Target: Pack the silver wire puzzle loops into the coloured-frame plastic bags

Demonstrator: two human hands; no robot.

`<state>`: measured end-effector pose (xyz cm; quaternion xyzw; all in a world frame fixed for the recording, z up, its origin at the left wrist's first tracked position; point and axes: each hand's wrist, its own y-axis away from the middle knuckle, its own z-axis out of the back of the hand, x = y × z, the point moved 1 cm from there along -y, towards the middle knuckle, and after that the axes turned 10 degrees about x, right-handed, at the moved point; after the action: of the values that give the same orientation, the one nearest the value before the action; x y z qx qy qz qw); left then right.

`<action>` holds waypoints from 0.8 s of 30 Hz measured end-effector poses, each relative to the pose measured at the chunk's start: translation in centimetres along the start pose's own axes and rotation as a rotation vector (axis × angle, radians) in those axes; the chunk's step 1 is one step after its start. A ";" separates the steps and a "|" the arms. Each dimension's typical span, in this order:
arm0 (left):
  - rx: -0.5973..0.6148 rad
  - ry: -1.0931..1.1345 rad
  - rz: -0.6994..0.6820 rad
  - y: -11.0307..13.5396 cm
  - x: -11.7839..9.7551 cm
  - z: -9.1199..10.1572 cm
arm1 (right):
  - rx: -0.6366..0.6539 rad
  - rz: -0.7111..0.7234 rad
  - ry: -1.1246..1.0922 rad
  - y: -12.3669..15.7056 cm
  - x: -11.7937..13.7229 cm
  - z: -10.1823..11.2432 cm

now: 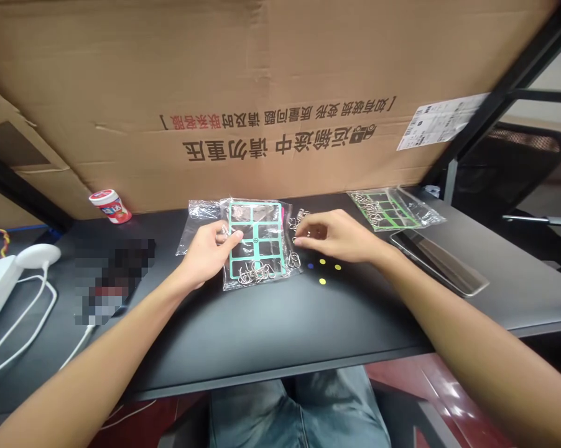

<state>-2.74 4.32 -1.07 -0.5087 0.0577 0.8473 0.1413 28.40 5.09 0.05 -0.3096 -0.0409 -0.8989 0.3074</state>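
Observation:
My left hand (209, 252) grips the left edge of a clear plastic bag (242, 283), its thumb lying over the front. The bag carries a teal grid print, and several metal rings (260, 272) lie in its lower part. Beside the bag's right edge, my right hand (339, 235) has thumb and forefinger drawn together over loose metal rings (301, 218). Whatever is between those fingertips is too small to make out. Just below that hand, several yellow dots (322, 262) and a blue dot (310, 266) lie on the black table (262, 330).
Another clear bag with a green grid (387, 208) lies at the back right, near a dark phone (436, 261). A red-and-white tub (111, 206) stands at the back left. White cables (51, 298) run along the left. A cardboard sheet (262, 62) walls off the back.

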 end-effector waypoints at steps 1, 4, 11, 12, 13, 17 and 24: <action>0.003 0.005 0.001 0.0 0.0 0.0 | 0.104 0.013 -0.010 0.0 0.2 -0.2; 0.006 0.015 -0.003 0.0 -0.1 -0.1 | 0.238 0.023 0.013 -0.1 0.5 -0.9; -0.002 0.046 -0.017 0.0 0.1 -0.1 | 0.258 0.034 -0.198 0.0 0.8 -0.8; -0.001 0.049 -0.020 0.0 0.1 -0.1 | 0.215 0.034 -0.242 0.1 0.9 -0.5; 0.002 0.051 -0.022 0.0 0.1 0.0 | 0.160 0.033 -0.288 0.1 1.0 -0.3; 0.018 0.040 -0.016 0.0 0.1 0.0 | -0.021 0.025 -0.484 0.2 1.0 0.5; 0.015 0.023 -0.005 0.0 0.0 -0.1 | -0.046 -0.054 -0.596 -0.1 0.4 0.5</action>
<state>-2.70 4.30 -1.10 -0.5173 0.0645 0.8407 0.1467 28.33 5.10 0.69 -0.5656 -0.1175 -0.7769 0.2505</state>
